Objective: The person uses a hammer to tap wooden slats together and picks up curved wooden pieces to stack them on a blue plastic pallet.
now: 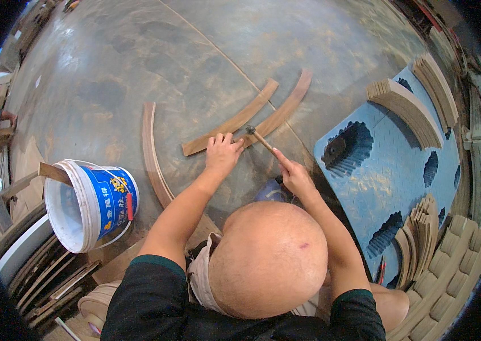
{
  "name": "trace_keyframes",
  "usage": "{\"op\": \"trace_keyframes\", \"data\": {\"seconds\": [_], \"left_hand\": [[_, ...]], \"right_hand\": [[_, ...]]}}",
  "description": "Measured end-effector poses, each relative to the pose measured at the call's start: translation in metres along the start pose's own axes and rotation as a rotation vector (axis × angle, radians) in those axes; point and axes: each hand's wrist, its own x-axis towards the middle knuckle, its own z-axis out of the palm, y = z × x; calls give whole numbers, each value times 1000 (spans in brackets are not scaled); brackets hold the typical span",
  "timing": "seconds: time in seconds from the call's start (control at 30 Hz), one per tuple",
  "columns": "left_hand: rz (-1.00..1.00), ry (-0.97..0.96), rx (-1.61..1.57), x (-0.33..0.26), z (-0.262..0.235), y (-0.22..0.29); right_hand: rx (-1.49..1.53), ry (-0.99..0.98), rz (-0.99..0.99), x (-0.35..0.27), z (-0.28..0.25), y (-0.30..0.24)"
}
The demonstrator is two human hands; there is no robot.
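Right of the white-and-blue round plastic bucket [91,204], the left hand [223,154] spreads fingers at 2 curved brown wooden strips [281,115]; the right hand [297,177] clasps a dark-headed, wooden-handled hammer [263,141].

Smooth wooden strips [230,119] curve beside the left hand [223,153], a glossy plastic bucket [112,196] farther left; the right hand [297,177] grips a wood-handled hammer [264,141], its head metal-looking, with a scuffed, shiny plastic pallet [391,145] to its right.
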Motion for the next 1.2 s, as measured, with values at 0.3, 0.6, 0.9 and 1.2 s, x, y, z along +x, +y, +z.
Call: {"op": "trace_keyframes", "data": {"seconds": [0.3,0.6,0.9,1.2], "left_hand": [[9,-6,-9,7,-3,0],[26,10,24,6,2,1],[16,-24,-4,5,0,3],[27,4,1,4,6,0]], "right_hand": [[133,40,-39,2,2,14],[191,13,-46,3,0,14],[133,14,-48,1,-4,14],[191,71,-89,1,-1,18]]}}
